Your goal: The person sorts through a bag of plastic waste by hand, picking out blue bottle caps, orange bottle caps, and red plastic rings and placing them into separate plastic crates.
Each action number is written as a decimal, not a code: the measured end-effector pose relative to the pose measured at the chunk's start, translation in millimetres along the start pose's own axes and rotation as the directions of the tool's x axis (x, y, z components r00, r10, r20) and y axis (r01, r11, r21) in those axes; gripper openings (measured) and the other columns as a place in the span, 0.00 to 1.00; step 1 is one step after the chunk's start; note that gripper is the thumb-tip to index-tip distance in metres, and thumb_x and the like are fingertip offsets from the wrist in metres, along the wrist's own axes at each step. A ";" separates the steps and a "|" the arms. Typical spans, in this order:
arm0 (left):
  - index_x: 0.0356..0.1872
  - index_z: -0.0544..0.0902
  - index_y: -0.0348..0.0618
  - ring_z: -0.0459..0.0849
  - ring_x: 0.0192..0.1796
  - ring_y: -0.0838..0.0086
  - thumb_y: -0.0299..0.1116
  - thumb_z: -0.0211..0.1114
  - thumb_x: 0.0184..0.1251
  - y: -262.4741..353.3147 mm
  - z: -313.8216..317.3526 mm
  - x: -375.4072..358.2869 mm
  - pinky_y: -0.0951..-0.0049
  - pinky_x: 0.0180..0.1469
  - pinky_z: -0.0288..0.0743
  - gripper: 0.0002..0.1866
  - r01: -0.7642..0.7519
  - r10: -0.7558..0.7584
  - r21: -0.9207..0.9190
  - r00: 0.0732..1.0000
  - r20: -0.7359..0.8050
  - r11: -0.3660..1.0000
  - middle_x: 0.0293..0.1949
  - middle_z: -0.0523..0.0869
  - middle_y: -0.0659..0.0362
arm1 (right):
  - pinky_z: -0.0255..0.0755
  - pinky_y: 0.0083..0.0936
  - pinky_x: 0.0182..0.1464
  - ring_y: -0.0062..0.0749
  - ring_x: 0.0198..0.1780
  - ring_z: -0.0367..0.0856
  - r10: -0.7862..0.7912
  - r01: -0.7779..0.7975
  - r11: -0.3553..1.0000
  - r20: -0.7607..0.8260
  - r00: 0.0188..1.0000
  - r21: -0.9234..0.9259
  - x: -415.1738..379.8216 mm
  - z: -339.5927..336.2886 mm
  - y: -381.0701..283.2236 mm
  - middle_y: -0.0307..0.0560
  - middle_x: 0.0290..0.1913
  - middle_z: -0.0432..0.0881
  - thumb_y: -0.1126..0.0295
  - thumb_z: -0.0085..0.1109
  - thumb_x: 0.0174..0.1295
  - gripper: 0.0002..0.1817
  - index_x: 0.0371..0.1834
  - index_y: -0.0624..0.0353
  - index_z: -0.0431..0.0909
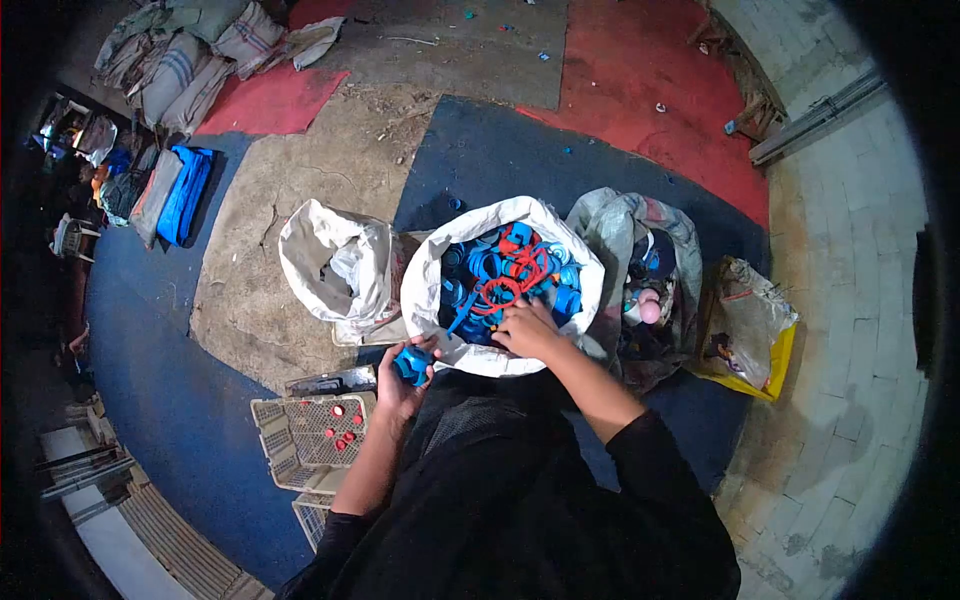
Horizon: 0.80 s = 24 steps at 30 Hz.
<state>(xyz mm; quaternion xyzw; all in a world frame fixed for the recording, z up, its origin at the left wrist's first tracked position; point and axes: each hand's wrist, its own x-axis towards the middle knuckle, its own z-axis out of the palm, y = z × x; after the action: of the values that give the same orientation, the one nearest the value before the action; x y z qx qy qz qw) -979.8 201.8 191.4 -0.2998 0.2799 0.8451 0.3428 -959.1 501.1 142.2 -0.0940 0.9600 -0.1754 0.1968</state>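
A white sack [423, 290] stands open in front of me, filled with blue plastic pieces [487, 264] and some red ring-shaped pieces [527, 267] on top. My left hand [402, 385], left of the sack's near rim, is closed around a blue plastic piece [411, 366]. Over the near right part of the sack's contents is my right hand [530, 329], palm down, its fingers reaching onto the pieces beside a red ring. Its fingertips are partly lost among the pieces, so whether it grips one cannot be made out.
A smaller white sack [300, 262] stands left, a sack with mixed items [612, 232] right, and a yellow-edged container [777, 367] beyond it. A beige crate [283, 455] with red caps [338, 411] lies lower left. Filled sacks [172, 80] and a blue bundle [186, 195] lie farther off.
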 end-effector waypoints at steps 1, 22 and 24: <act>0.57 0.81 0.40 0.87 0.53 0.59 0.46 0.53 0.79 0.7 0.4 0.1 0.72 0.40 0.87 0.21 0.000 0.000 -0.006 1.000 0.008 1.000 0.65 0.82 0.45 | 0.62 0.51 0.65 0.39 0.62 0.75 -0.038 0.036 0.999 -0.062 0.997 -0.031 1.1 0.8 6.2 0.41 0.54 0.85 0.51 0.71 0.59 0.15 0.38 0.49 0.92; 0.49 0.82 0.45 0.86 0.51 0.64 0.47 0.54 0.76 -14.7 -42.1 10.2 0.73 0.38 0.79 0.18 0.008 -0.011 0.314 1.000 0.007 0.949 0.70 0.80 0.57 | 0.50 0.53 0.78 0.48 0.73 0.64 0.167 -0.178 0.959 -0.067 0.984 -0.219 21.0 30.5 -32.2 0.51 0.67 0.76 0.56 0.71 0.58 0.18 0.51 0.41 0.93; 0.49 0.82 0.45 0.86 0.51 0.64 0.47 0.54 0.76 -14.7 -34.6 5.7 0.72 0.38 0.79 0.17 -0.001 0.001 0.321 1.000 -0.001 0.947 0.69 0.80 0.56 | 0.49 0.53 0.79 0.49 0.73 0.65 0.142 -0.176 0.943 -0.136 0.981 -0.282 18.7 40.0 -34.1 0.51 0.66 0.78 0.57 0.69 0.60 0.17 0.51 0.43 0.93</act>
<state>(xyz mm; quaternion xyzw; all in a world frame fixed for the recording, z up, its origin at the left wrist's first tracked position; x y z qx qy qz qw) -961.3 189.6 160.5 -0.2406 0.4141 0.7882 0.3864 -955.8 453.0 114.1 -0.0342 0.9894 -0.0200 0.1394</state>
